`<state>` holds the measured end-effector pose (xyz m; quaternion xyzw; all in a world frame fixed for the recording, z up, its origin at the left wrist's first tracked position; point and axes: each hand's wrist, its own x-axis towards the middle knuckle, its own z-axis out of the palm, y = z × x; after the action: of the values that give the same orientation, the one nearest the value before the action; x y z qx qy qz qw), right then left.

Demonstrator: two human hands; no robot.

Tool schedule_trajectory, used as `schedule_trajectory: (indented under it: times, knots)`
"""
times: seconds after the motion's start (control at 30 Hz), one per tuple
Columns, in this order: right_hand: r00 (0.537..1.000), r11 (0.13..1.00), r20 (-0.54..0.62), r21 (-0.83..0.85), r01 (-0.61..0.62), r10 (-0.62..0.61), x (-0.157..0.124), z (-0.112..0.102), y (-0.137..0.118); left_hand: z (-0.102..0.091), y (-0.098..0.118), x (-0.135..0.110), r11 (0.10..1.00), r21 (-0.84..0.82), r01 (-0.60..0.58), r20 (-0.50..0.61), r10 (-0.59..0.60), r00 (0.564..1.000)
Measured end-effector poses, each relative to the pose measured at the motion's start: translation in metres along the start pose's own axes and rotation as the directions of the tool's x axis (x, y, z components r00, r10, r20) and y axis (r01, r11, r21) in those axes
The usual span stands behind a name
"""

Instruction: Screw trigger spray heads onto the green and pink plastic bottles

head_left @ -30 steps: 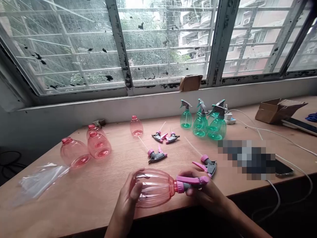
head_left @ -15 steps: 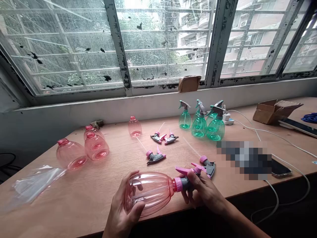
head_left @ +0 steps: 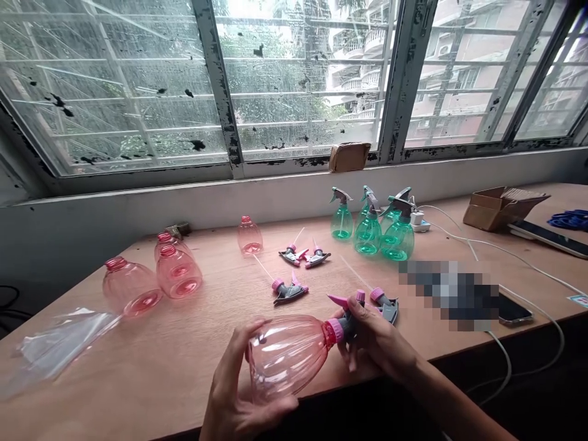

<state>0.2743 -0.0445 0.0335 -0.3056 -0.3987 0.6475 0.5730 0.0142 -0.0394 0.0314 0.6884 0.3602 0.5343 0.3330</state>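
The pink bottle (head_left: 287,355) is thin, clear plastic and looks empty, so it should be very light, a little springy under pressure and smooth enough to slip. The ribbed belly gives the broadest hold, and the stiff neck is the firmer one. It lies on its side just above the near edge of the table (head_left: 184,367), base toward the person and neck pointing right. The left hand (head_left: 234,398) cups the belly from below and behind, with its fingers curled over the top. The right hand (head_left: 374,343) is closed around the spray head (head_left: 340,324) at the neck — its pink trigger pokes out above the knuckles. Just beyond the right hand lies a loose sprayer (head_left: 384,304), with another (head_left: 288,291) farther in. Bare pink bottles (head_left: 177,272) stand to the left near a plastic bag (head_left: 59,346), and the green spray bottles (head_left: 383,229) are well apart, toward the window.
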Motion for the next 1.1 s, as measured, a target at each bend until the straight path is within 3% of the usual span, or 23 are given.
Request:
schedule_trajectory:
  times: [0.1, 0.17, 0.2, 0.23, 0.27, 0.33, 0.4, 0.47, 0.5, 0.63, 0.77, 0.97, 1.1]
  knots:
    - [1.0, 0.99, 0.01, -0.137, 0.019, -0.017, -0.002, 0.007, -0.026, 0.002, 0.001, 0.004, 1.0, -0.026, -0.008, 0.035, 0.009, 0.999]
    - [0.998, 0.912, 0.037, -0.405, 0.059, -0.048, 0.003, 0.009, -0.059, 0.006, 0.002, 0.008, 0.999, 0.036, 0.012, 0.096, -0.016, 0.995]
    - [0.996, 0.806, 0.046, -0.584, 0.094, -0.082, 0.008, 0.009, -0.079, 0.007, 0.003, 0.009, 0.996, 0.082, 0.019, 0.136, -0.03, 0.99]
    - [0.974, 0.662, 0.075, -0.722, 0.202, -0.215, 0.015, 0.009, -0.102, 0.008, 0.004, 0.011, 0.992, 0.125, 0.02, 0.177, -0.042, 0.983]
    - [0.929, 0.508, 0.138, -0.805, 0.307, -0.343, 0.024, 0.009, -0.125, 0.009, 0.005, 0.012, 0.987, 0.159, 0.021, 0.216, -0.056, 0.975]
    - [0.843, 0.214, 0.199, -0.915, 0.342, -0.499, 0.049, 0.009, -0.168, 0.007, 0.008, 0.014, 0.981, 0.191, 0.043, 0.279, -0.096, 0.956]
    - [0.796, -0.077, 0.234, -0.97, 0.232, -0.558, 0.079, 0.009, -0.199, 0.005, 0.011, 0.015, 0.972, 0.215, 0.094, 0.318, -0.161, 0.934]
    - [0.856, -0.389, 0.18, -0.921, -0.027, -0.485, 0.112, 0.007, -0.215, 0.003, 0.014, 0.015, 0.96, 0.246, 0.132, 0.347, -0.214, 0.913]
    - [0.875, -0.435, 0.128, -0.895, -0.101, -0.467, 0.128, 0.004, -0.217, 0.003, 0.016, 0.015, 0.956, 0.259, 0.137, 0.357, -0.226, 0.906]
    - [0.915, -0.479, -0.041, -0.843, -0.247, -0.401, 0.181, -0.016, -0.199, 0.003, 0.017, 0.016, 0.956, 0.266, 0.126, 0.376, -0.223, 0.899]
    - [0.914, -0.474, -0.13, -0.822, -0.316, -0.383, 0.206, -0.036, -0.175, -0.001, 0.019, 0.015, 0.962, 0.233, 0.139, 0.41, -0.227, 0.883]
    - [0.893, -0.476, -0.085, -0.822, -0.313, -0.441, 0.209, -0.045, -0.159, -0.004, 0.021, 0.011, 0.97, 0.181, 0.16, 0.458, -0.228, 0.859]
    - [0.89, -0.448, -0.002, -0.864, -0.231, -0.455, 0.187, -0.038, -0.16, -0.003, 0.017, 0.011, 0.97, 0.174, 0.17, 0.446, -0.232, 0.864]
